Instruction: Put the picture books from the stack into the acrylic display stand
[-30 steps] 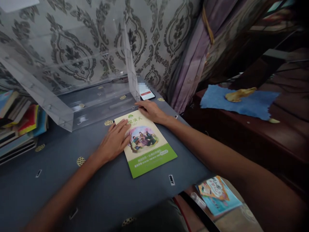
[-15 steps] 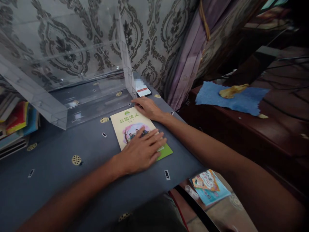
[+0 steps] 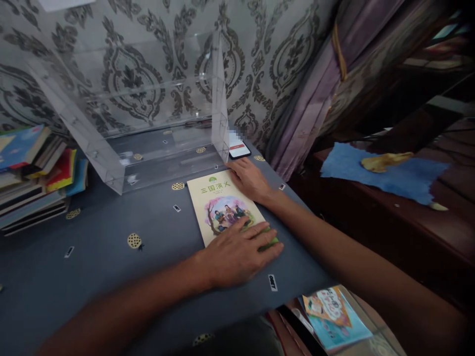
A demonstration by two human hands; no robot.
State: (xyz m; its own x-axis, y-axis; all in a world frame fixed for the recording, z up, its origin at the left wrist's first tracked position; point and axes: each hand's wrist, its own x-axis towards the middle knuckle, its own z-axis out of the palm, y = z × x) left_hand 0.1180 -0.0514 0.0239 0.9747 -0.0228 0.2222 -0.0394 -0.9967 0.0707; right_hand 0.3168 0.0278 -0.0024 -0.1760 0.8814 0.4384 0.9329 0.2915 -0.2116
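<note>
Here's the book (image 3: 222,190), cream-covered and shut, flat on the bench (image 3: 100,259) right between the two hands, its title end toward twelve o'clock. At the book's five o'clock, the left hand (image 3: 241,252) lies palm-down over the lower cover, flat and unclenched, fingers reaching across to the green band. Up at two o'clock sits the right hand (image 3: 250,179), by the top right edge, fingers gently bent; whether they pinch that edge, you cannot tell from here.

Just past that hand, near one o'clock, a phone (image 3: 239,149) lies with its screen lit, beside a clear plastic stand (image 3: 220,131) that fills ten to twelve. Swing round to nine and there's a stack of books (image 3: 35,173), well apart. Over at three, off the bench, a blue cloth (image 3: 341,163) is spread; down at four, a blue-and-orange booklet (image 3: 336,321) lies below the bench edge.
</note>
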